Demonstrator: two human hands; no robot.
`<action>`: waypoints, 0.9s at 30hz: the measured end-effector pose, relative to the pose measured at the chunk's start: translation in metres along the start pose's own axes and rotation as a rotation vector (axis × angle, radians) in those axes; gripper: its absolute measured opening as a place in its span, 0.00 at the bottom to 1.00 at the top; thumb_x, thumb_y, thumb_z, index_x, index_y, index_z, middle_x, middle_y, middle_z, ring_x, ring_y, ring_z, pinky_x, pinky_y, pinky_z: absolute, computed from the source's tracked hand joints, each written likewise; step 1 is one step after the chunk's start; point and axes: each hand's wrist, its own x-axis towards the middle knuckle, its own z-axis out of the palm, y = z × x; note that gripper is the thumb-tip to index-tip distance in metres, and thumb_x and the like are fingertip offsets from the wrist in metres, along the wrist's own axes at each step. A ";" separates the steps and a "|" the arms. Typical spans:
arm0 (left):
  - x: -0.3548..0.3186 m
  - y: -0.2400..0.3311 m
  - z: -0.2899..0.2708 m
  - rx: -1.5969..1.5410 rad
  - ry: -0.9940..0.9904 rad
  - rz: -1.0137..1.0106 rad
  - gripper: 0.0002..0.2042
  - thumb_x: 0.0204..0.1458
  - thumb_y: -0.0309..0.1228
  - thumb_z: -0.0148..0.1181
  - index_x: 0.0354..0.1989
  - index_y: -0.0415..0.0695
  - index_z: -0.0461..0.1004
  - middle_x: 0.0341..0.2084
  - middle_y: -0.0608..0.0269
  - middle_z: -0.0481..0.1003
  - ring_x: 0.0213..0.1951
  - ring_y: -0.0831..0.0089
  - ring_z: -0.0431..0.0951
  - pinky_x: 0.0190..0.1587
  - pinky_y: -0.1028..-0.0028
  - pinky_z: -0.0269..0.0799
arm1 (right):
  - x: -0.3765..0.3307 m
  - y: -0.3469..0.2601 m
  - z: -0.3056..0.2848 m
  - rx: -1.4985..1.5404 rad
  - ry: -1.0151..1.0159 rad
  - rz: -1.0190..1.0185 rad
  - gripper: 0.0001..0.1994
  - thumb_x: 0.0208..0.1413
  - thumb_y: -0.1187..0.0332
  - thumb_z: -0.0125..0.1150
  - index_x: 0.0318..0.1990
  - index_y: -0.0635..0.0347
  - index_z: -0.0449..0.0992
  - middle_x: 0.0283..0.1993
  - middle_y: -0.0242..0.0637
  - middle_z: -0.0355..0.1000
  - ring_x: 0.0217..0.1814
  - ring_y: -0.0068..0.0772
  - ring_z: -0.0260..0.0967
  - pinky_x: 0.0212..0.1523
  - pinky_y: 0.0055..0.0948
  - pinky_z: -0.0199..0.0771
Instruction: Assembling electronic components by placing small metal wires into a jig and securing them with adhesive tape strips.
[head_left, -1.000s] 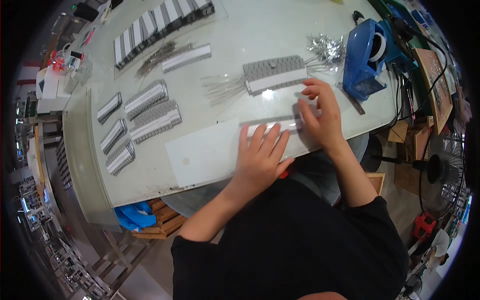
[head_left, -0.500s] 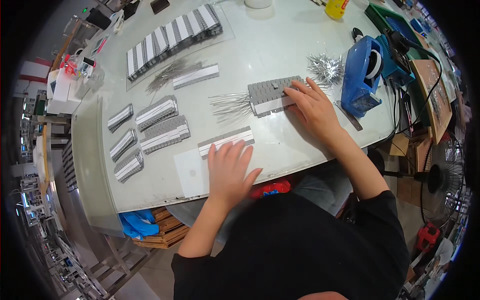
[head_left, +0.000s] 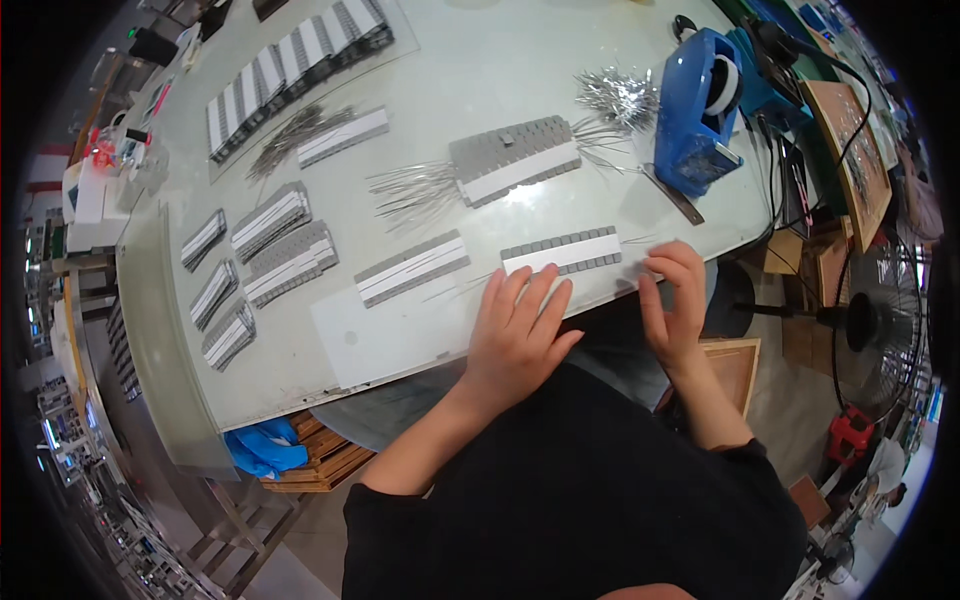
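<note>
A grey toothed strip with a white band (head_left: 562,252) lies near the table's front edge, with thin wires reaching out past both ends. My left hand (head_left: 520,325) is open, its spread fingertips on the strip's near edge. Just off the strip's right end is my right hand (head_left: 678,300), fingers curled, with a gap between thumb and fingertips; nothing shows in it. Beyond is a stack of similar grey strips (head_left: 515,160), wires fanning from both ends and a small grey piece on top. A grey and white strip (head_left: 412,268) lies left of my left hand.
Several small strip stacks (head_left: 285,265) sit at the left. Farther back are a long row of strips (head_left: 300,65), a wire bundle (head_left: 295,135) and another strip (head_left: 343,136). At the right stand a blue tape dispenser (head_left: 692,115), silvery clippings (head_left: 618,98) and a metal ruler (head_left: 675,195).
My right hand has come off the stack toward the table's front edge. A wired strip now lies before me, and my left hand has moved right from the other strip onto it.
</note>
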 end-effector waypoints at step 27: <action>-0.005 0.002 0.012 0.192 0.050 -0.048 0.25 0.50 0.41 0.69 0.54 0.42 0.77 0.56 0.56 0.74 0.56 0.54 0.71 0.64 0.50 0.63 | -0.005 0.006 0.011 -0.284 -0.111 0.142 0.22 0.56 0.56 0.67 0.57 0.51 0.76 0.70 0.42 0.63 0.75 0.52 0.55 0.74 0.63 0.40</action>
